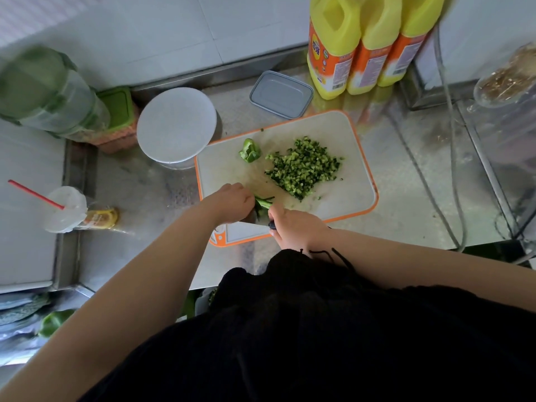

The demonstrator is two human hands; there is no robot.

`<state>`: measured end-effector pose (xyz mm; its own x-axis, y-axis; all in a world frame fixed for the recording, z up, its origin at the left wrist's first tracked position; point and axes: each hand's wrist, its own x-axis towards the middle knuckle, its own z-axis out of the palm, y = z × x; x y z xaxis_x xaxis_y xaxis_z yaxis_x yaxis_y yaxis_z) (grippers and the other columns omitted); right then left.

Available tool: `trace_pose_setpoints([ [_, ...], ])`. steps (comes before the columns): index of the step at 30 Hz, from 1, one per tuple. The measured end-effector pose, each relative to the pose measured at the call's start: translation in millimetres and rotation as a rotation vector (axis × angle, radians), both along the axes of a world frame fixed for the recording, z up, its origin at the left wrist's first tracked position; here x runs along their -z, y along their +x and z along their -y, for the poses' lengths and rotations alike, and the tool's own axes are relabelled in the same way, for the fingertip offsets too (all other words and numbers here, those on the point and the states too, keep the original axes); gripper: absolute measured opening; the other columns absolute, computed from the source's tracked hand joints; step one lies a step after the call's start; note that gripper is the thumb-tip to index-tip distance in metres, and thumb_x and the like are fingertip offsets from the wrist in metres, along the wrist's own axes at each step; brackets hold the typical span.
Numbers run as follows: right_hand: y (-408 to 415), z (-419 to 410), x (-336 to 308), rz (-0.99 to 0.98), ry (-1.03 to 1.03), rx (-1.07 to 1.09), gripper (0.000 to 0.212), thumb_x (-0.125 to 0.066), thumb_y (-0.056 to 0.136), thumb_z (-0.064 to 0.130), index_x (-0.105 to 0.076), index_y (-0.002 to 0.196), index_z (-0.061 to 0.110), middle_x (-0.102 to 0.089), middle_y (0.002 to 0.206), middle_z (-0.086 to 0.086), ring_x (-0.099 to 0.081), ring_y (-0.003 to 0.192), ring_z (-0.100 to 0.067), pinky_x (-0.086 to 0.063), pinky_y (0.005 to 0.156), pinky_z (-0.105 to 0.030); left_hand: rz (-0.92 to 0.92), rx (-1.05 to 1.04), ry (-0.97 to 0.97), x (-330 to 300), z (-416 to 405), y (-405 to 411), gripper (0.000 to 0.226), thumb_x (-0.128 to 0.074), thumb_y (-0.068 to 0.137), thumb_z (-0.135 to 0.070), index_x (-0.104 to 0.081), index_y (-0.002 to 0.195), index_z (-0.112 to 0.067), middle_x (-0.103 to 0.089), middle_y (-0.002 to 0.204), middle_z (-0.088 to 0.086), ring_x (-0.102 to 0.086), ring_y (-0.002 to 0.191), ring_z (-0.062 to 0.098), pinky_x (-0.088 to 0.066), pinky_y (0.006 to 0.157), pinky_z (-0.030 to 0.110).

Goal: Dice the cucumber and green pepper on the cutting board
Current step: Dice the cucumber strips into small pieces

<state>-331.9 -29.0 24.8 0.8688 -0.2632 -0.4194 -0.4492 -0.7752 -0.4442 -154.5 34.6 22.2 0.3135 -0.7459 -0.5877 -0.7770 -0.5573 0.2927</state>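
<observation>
Board (342, 198), white with an orange rim, lies on the steel tabletop (406, 181), and both hands work at its near left edge. The left hand (230, 203) has its fingers curled down over a bunch of green pepper strips (262, 204), pinning them to the board. The right hand (295, 227) is closed round a dark knife handle (272, 225); the blade seems to lie against the strips, though it is mostly hidden between the hands. A pile of diced cucumber (303, 168) sits mid-board, and a pepper chunk (249, 152) rests apart from it near the far left edge. Just beyond the board lie a round white lid (177, 127) and a grey tub lid (281, 94), with three yellow bottles (368, 42) against the wall. A cup (65, 208) with a red straw (36, 194) stands well to the left.
</observation>
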Motion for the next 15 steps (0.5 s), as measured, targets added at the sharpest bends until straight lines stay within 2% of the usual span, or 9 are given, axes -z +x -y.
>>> trace_pose_setpoints([
  [2,1,0,-2,0.007,0.002,-0.009,0.029,-0.046,0.098,0.025,-0.038,0.117,0.004,-0.06,0.097,-0.01,-0.044,0.065,-0.023,-0.029,0.05,-0.031,0.005,0.054,0.011,3,-1,2,0.033,-0.025,0.105,-0.017,-0.056,0.109,-0.006,-0.056,0.113,0.011,-0.044,0.107,0.027,-0.035,0.093,0.034],
  [4,1,0,-4,0.003,0.002,-0.015,0.029,-0.046,0.098,0.026,-0.038,0.116,0.005,-0.059,0.092,-0.008,-0.045,0.064,-0.024,-0.03,0.052,-0.03,0.027,0.021,0.034,1,5,5,0.031,-0.026,0.103,-0.023,-0.054,0.098,-0.012,-0.056,0.108,0.011,-0.044,0.104,0.029,-0.036,0.098,0.041],
  [7,-2,1,-6,0.005,0.022,0.016,0.028,-0.045,0.098,0.027,-0.038,0.116,0.006,-0.051,0.083,-0.004,-0.047,0.062,-0.024,-0.033,0.055,-0.033,0.068,0.101,0.013,-6,13,7,0.027,-0.039,0.096,-0.017,-0.064,0.105,-0.02,-0.052,0.112,0.006,-0.042,0.109,0.027,-0.037,0.1,0.041],
  [9,-3,3,-5,0.022,0.022,0.042,0.026,-0.045,0.098,0.026,-0.037,0.115,0.008,-0.049,0.078,0.0,-0.044,0.056,-0.021,-0.032,0.052,-0.031,0.012,0.129,0.029,-11,16,5,0.035,-0.044,0.087,-0.003,-0.067,0.102,-0.024,-0.052,0.108,0.0,-0.045,0.105,0.021,-0.041,0.092,0.034],
  [11,-3,5,-4,0.014,0.034,0.058,0.025,-0.045,0.097,0.027,-0.037,0.113,0.009,-0.045,0.071,0.004,-0.04,0.051,-0.015,-0.029,0.049,-0.03,-0.05,0.128,0.088,-17,17,0,0.037,-0.044,0.085,0.002,-0.068,0.097,-0.023,-0.053,0.099,-0.006,-0.05,0.096,0.015,-0.042,0.079,0.026],
  [12,-3,6,-4,0.003,0.044,0.06,0.025,-0.046,0.097,0.027,-0.037,0.112,0.01,-0.042,0.068,0.006,-0.039,0.05,-0.013,-0.03,0.049,-0.03,-0.05,0.139,0.108,-17,18,-1,0.037,-0.044,0.086,0.002,-0.068,0.096,-0.024,-0.054,0.097,-0.008,-0.052,0.094,0.014,-0.043,0.078,0.025],
  [14,-3,7,-4,-0.012,0.052,0.065,0.025,-0.047,0.096,0.03,-0.037,0.11,0.012,-0.042,0.066,0.008,-0.042,0.052,-0.016,-0.036,0.053,-0.03,0.022,0.161,0.052,-19,19,0,0.037,-0.043,0.089,0.001,-0.069,0.101,-0.022,-0.057,0.103,-0.003,-0.054,0.106,0.02,-0.043,0.088,0.029],
  [15,-4,8,-5,-0.014,0.054,0.081,0.024,-0.048,0.096,0.031,-0.037,0.109,0.013,-0.043,0.066,0.008,-0.045,0.055,-0.019,-0.037,0.055,-0.031,0.072,0.135,-0.039,-19,19,3,0.035,-0.043,0.091,0.0,-0.069,0.105,-0.019,-0.059,0.11,0.002,-0.052,0.112,0.024,-0.041,0.093,0.033],
])
